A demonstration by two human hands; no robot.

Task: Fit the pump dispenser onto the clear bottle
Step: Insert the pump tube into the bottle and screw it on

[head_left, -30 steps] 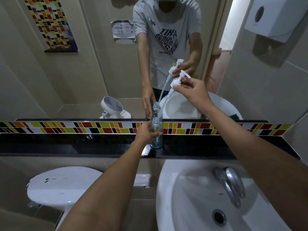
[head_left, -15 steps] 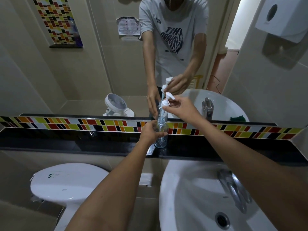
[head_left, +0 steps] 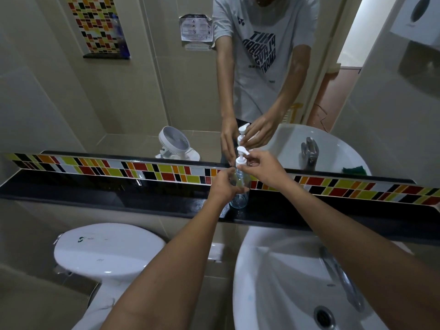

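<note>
A small clear bottle [head_left: 239, 198] stands upright on the black ledge [head_left: 119, 198] below the mirror. My left hand [head_left: 222, 186] is wrapped around its upper body from the left. The white pump dispenser [head_left: 241, 158] sits on the bottle's neck, its nozzle pointing right. My right hand [head_left: 264, 169] pinches the pump's collar from the right. The pump's tube is inside the bottle, mostly hidden by my fingers. The mirror repeats both hands and the pump just above.
A white washbasin [head_left: 273, 270] with a chrome tap [head_left: 340, 277] lies below right. A white toilet cistern lid [head_left: 107, 248] is below left. A coloured tile strip [head_left: 142, 170] runs behind the ledge. The mirror shows a small white fan [head_left: 173, 141].
My right hand has brought the pump down from high above the bottle; its tube has gone in and the pump head now rests on the neck. My left hand has kept hold of the bottle.
</note>
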